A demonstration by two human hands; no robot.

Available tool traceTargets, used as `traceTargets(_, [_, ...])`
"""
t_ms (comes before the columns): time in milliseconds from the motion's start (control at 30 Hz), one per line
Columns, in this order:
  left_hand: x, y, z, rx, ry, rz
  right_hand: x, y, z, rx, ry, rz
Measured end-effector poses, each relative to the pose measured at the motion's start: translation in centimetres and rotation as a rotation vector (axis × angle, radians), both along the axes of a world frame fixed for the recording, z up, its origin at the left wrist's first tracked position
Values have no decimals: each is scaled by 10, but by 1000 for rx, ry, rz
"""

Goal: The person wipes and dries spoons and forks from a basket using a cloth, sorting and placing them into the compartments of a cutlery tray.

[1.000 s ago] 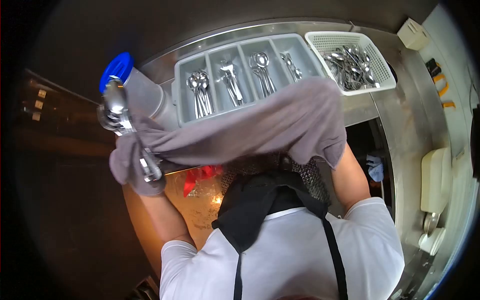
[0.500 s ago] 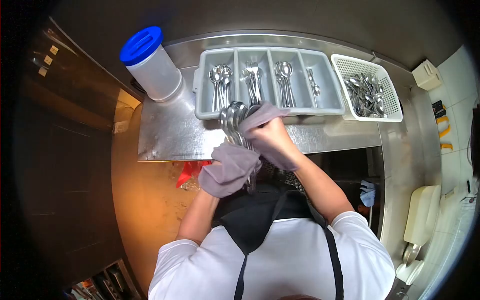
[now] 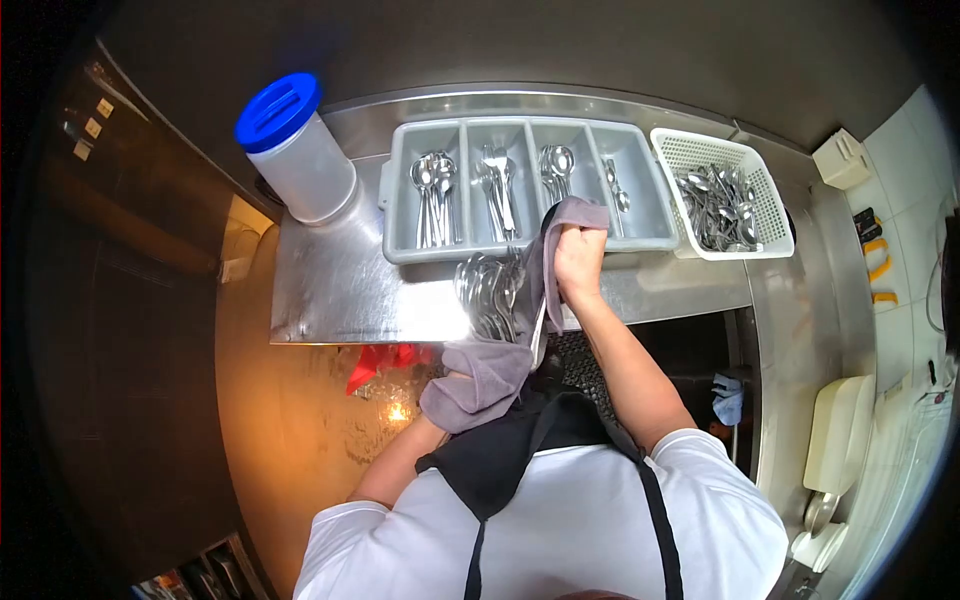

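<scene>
A grey-purple cloth point(image 3: 480, 385) covers most of my left hand point(image 3: 458, 377), which is closed around a bunch of forks and spoons point(image 3: 488, 290) with their heads pointing up and away from me. My right hand point(image 3: 580, 268) grips grey-purple cloth point(image 3: 582, 212) folded over a single long piece of cutlery point(image 3: 540, 335), whose handle slants down beside the bunch. Whether both hands share one cloth I cannot tell. Just beyond them, a grey cutlery tray point(image 3: 420, 256) has spoons point(image 3: 432, 190) at left, forks point(image 3: 498, 185), more spoons point(image 3: 560, 170), and a few small spoons point(image 3: 622, 198) at right.
At the tray's right, a white perforated basket point(image 3: 785, 235) holds a jumble of cutlery. A clear container with a blue lid point(image 3: 280, 112) stands at the left on the steel counter point(image 3: 330, 290). Something red point(image 3: 375, 365) shows below the counter's front edge.
My right hand has moved to the right, away from the bunch, with cloth around one piece of cutlery. My left hand with the bunch has shifted slightly right and nearer to me.
</scene>
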State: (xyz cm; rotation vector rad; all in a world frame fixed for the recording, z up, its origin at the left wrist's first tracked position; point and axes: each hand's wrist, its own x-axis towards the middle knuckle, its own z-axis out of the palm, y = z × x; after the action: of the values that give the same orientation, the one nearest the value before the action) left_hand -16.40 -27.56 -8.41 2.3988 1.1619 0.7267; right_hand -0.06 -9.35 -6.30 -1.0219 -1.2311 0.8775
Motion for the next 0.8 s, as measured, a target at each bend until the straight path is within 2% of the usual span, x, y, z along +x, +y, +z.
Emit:
traceTargets(33, [0, 1, 7, -12, -84, 10, 3, 7, -2, -17, -3, -34])
traceTargets(133, [3, 11, 22, -19, -290, 48, 0, 17, 9, 174, 26, -196])
traceTargets(200, [13, 22, 27, -2, -364, 84, 3, 11, 1, 44, 52, -119])
traceTargets(267, [19, 37, 20, 150, -215, 139, -5, -6, -18, -70, -3, -111])
traceTargets(300, [21, 44, 18, 229, -143, 168, -14, -18, -39, 57, -94, -124])
traceTargets(333, [20, 48, 20, 161, -107, 137, -24, -28, -34, 185, -186, -135])
traceTargets(367, [14, 53, 23, 96, -71, 109, -20, -31, -25, -27, 89, -131])
traceTargets(400, [8, 55, 24, 25, -36, 86, -8, -21, -31, -7, -15, -124])
traceTargets(467, [2, 57, 19, -94, -177, -29, 7, -2, -8, -148, -26, -250])
traceTargets(500, [5, 52, 28, -105, -198, -30, 15, 14, -6, 17, 3, -263])
traceTargets(533, [9, 44, 30, -120, -222, -34, 17, 20, 0, 15, 0, -298])
traceTargets(567, [17, 34, 15, 75, -94, 30, 20, 24, 6, 12, -8, -331])
traceTargets(633, [28, 32, -5, 84, -194, 33, 24, 27, 10, 50, -49, -365])
traceTargets(733, [36, 36, 13, 60, -239, 73, 25, 22, -20, -50, 17, -313])
traceTargets(800, [33, 44, 19, 67, -195, 111, 22, -3, -45, -281, -78, -215])
